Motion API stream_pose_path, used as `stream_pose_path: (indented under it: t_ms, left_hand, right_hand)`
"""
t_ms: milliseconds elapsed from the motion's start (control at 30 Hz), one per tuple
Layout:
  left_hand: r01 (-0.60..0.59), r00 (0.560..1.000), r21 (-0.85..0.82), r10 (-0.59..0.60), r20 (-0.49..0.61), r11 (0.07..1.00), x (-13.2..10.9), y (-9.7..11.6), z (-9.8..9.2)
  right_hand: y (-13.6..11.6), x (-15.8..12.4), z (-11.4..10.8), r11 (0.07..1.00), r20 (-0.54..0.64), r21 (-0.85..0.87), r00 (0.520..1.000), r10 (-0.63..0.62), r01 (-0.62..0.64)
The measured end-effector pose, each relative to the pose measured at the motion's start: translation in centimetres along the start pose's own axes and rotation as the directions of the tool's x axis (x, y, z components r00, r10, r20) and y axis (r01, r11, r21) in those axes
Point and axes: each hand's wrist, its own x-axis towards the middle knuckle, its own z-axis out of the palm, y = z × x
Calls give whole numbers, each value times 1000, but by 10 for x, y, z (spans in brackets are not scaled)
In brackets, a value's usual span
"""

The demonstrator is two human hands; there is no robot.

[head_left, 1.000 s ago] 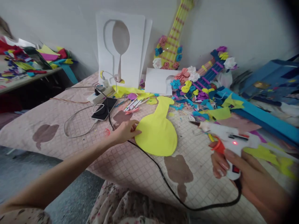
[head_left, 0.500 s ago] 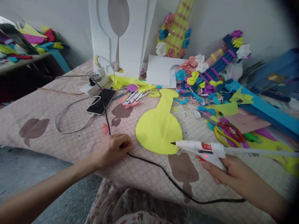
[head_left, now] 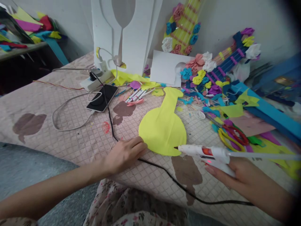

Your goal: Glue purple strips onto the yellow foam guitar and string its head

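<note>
A yellow guitar-shaped cutout lies flat on the tablecloth before me. My right hand grips the handle of a white hot glue gun, its dark nozzle over the cutout's lower right edge. A clear glue stick sticks out of the gun's back. My left hand rests with fingers curled at the cutout's lower left edge. The gun's black cable passes under that hand, and whether the fingers pinch anything is hidden.
A phone and a power strip with cords lie at back left, several markers beside them. Scissors and paper scraps spread at right. Two flower-decorated guitars and white boards lean on the wall.
My left hand has moved right, from the cable to the cutout's lower left edge. My right hand keeps the glue gun near the cutout's lower right edge. The view has shifted slightly.
</note>
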Motion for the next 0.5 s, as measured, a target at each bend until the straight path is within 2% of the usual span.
stream_pose_path:
  t_ms: [100,167,500]
  left_hand:
    - [28,1000,28,-28,-4,999,4,2,3]
    - [28,1000,34,-28,7,999,4,1,4]
    - [-11,999,33,10,31,999,3,-1,5]
  right_hand:
    - [1,1,1,999,126,-34,992,17,-12]
    - [1,2,2,999,156,-43,987,38,-31]
    - [-9,10,1,999,147,-42,989,-20,27]
